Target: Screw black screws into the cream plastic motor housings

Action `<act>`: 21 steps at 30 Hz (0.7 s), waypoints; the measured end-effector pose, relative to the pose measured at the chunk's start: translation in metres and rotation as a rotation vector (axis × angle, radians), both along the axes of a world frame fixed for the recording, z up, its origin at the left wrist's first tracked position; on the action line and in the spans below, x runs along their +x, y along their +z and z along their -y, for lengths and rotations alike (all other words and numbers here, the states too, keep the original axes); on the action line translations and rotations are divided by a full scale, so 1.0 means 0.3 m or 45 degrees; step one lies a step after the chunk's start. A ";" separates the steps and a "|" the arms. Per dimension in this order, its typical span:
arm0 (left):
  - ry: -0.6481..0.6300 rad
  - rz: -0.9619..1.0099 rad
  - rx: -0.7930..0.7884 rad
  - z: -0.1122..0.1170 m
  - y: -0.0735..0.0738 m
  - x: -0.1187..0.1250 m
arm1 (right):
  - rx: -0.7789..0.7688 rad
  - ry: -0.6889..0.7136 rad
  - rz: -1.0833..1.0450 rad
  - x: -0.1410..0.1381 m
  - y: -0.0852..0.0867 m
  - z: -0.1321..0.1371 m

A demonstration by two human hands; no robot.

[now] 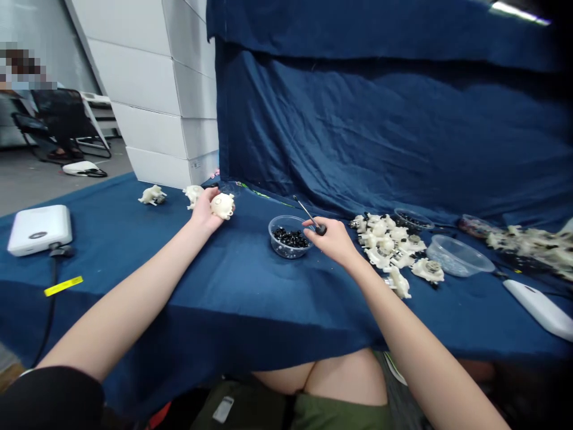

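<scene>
My left hand (209, 209) is closed round a cream plastic housing (222, 205), held up at the left of the blue-covered table. Just behind that hand, another cream part (193, 194) shows in part. In my right hand (329, 237) is a screwdriver (307, 211), its thin shaft pointing up and to the left. The fingers of that hand are at the right rim of a clear round bowl (274, 240) filled with small black pieces (290, 237). A third cream part (153, 195) lies farther left.
A pile of cream parts (387, 239) lies right of my right hand, beside a clear container (461, 255). White boxes (156, 89) are stacked at the back left. White devices (39, 229) with cables sit at both sides. A person (27, 74) sits far left.
</scene>
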State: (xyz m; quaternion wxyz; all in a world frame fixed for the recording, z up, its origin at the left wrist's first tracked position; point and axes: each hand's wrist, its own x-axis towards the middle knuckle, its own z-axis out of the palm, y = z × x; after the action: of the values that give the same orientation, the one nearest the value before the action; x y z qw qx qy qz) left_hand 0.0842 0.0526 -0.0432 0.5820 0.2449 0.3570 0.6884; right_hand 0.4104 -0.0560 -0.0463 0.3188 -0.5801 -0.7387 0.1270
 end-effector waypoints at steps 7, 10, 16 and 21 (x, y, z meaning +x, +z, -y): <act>-0.182 -0.265 -0.058 0.001 -0.054 0.074 | -0.064 0.321 0.211 -0.023 0.071 -0.128; -0.211 -0.380 0.025 0.001 -0.084 0.110 | -0.134 0.442 0.292 -0.024 0.086 -0.175; -0.296 -0.585 0.214 -0.018 -0.132 0.162 | -0.205 0.602 0.432 -0.062 0.092 -0.268; -0.436 -0.657 0.281 -0.033 -0.152 0.158 | -0.218 0.656 0.512 -0.085 0.090 -0.320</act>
State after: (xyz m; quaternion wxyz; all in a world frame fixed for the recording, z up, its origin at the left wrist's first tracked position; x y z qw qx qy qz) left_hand 0.1317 0.0626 -0.0887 0.5495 0.5294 0.3695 0.5304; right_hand 0.3850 0.0402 -0.0192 0.0741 -0.4124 -0.8958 0.1481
